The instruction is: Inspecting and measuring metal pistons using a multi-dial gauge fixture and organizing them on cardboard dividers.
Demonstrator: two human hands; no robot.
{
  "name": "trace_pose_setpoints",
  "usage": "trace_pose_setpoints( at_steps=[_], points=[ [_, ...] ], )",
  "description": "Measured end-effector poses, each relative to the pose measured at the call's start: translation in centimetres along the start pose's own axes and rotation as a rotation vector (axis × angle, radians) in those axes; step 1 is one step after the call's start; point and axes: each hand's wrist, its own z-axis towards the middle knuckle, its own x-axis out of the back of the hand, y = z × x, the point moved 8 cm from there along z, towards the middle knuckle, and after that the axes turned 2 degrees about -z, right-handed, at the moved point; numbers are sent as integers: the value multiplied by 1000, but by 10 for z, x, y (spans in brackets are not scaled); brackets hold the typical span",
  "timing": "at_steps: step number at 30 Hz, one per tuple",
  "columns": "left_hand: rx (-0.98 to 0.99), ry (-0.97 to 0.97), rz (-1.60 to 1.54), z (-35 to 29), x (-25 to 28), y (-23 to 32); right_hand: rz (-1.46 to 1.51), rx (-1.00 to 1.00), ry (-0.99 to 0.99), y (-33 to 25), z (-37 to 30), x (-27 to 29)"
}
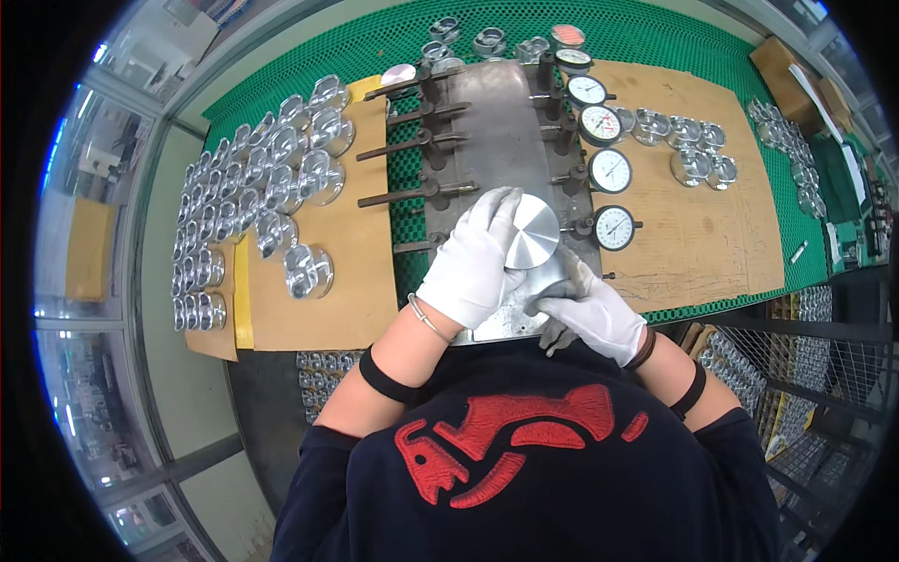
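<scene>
- Left white-gloved hand [471,260] has its grip clamped on a round shiny metal piston [530,230], centred on the grey steel gauge plate [496,122].
- Right white-gloved hand [599,317] rests just near-right of it, fingers curled together on the plate's edge.
- Round white dial gauges [613,228] line the right side.

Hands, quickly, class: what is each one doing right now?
Left hand: closed on the round metal piston.
Right hand: resting on the metal gauge plate, holding nothing visible.

Factory inspection bench: dial gauges [611,170] on metal fixture [496,131], machined pistons [281,169] in rows.
</scene>
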Motion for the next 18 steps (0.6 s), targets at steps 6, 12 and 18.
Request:
trace_pose_setpoints(
  at_steps=[6, 12, 18],
  points=[
    [47, 4, 0, -1, -2, -3, -28, -31, 53, -5, -4, -2],
    [24, 46, 10, 2, -1, -3, -24, -12, 16, -5, 2, -1],
    [28, 44, -2, 2, 0, 1, 6, -5, 50, 1, 2, 1]
  ],
)
